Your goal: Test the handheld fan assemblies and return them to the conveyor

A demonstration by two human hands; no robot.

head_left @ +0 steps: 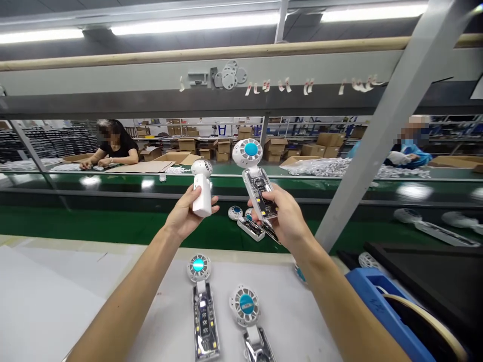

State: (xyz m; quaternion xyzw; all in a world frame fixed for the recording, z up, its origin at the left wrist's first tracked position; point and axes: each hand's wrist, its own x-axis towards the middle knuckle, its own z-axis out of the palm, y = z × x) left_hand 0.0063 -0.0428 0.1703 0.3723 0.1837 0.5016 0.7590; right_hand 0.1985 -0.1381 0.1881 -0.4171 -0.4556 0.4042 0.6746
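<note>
My left hand (184, 213) is closed round a white handheld fan (203, 196), its plain back toward me and its round head up. In my right hand (285, 211) is a second handheld fan (260, 193) with a turquoise disc on its grille and a dark circuit board showing in the handle. Both are held up, apart from each other, over the green belt. Below, on the white worktop, lie two more open fans, a left one (204, 322) and a right one (247, 306). Part of another fan (299, 271) shows beside my right forearm.
Several fan units (251, 229) lie on the green conveyor belt (151, 221) beyond the worktop. A slanted metal post (381, 136) stands at right, near a blue tape dispenser (377, 296). Across the belt, two people work beside cartons and piled white parts (324, 168).
</note>
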